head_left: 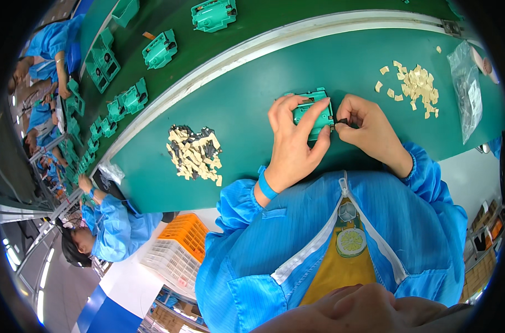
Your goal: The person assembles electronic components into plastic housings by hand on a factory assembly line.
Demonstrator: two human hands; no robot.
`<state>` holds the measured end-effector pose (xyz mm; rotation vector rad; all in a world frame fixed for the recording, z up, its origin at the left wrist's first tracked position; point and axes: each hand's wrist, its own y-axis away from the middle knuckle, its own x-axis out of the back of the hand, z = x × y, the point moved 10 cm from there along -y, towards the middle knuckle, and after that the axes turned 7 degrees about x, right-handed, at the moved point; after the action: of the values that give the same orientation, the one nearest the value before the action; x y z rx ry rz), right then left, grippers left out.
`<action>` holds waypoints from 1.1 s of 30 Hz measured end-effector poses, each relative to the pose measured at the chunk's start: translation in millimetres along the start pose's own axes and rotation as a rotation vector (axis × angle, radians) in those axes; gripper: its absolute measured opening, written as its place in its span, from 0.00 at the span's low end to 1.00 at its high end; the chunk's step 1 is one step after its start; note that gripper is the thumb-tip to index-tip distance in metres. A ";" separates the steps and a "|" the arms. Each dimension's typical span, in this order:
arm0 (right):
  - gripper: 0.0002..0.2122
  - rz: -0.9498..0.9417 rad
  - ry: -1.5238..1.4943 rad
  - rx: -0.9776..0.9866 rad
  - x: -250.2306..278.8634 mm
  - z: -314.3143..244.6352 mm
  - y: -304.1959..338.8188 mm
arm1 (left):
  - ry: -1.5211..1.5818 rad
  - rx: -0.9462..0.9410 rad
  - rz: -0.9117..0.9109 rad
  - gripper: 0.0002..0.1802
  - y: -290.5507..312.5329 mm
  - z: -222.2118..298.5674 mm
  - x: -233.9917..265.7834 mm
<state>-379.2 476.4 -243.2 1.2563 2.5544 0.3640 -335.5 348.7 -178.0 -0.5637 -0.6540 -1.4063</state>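
Note:
A teal plastic housing (317, 109) lies on the green worktable in front of me. My left hand (297, 127) is closed over it, with fingers across its top and the thumb at its near side. At the housing's right edge, my right hand (366, 125) pinches a small black piece (344, 121) between thumb and fingertips. The black piece reaches to the housing's side; whether it is seated there is hidden. To the left is a pile of small black pieces with cream backing (194, 154). Cream paper bits (419, 86) lie scattered at the right.
Beyond a pale rail (230, 55), a dark green conveyor carries several teal housings (160, 49). A clear plastic bag (466, 91) lies at the table's right end. Co-workers in blue sit along the left, one at the table's corner (119, 227). Orange and white crates (180, 247) stand below.

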 end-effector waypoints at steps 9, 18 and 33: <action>0.05 -0.018 -0.130 -0.020 2.6 6.8 -0.4 | -0.001 -0.001 -0.010 0.28 -0.3 -0.1 -1.8; 0.05 -0.034 -0.146 -0.054 0.2 4.7 -1.2 | -0.011 -0.004 -0.020 0.28 -0.4 -0.7 -2.0; 0.05 -0.012 -0.078 -0.067 2.5 5.3 -1.2 | -0.031 -0.006 -0.030 0.29 -0.9 -0.3 -4.3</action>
<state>-379.7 478.2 -248.9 1.2074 2.4620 0.3866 -336.5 351.4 -181.3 -0.5838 -0.6861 -1.4304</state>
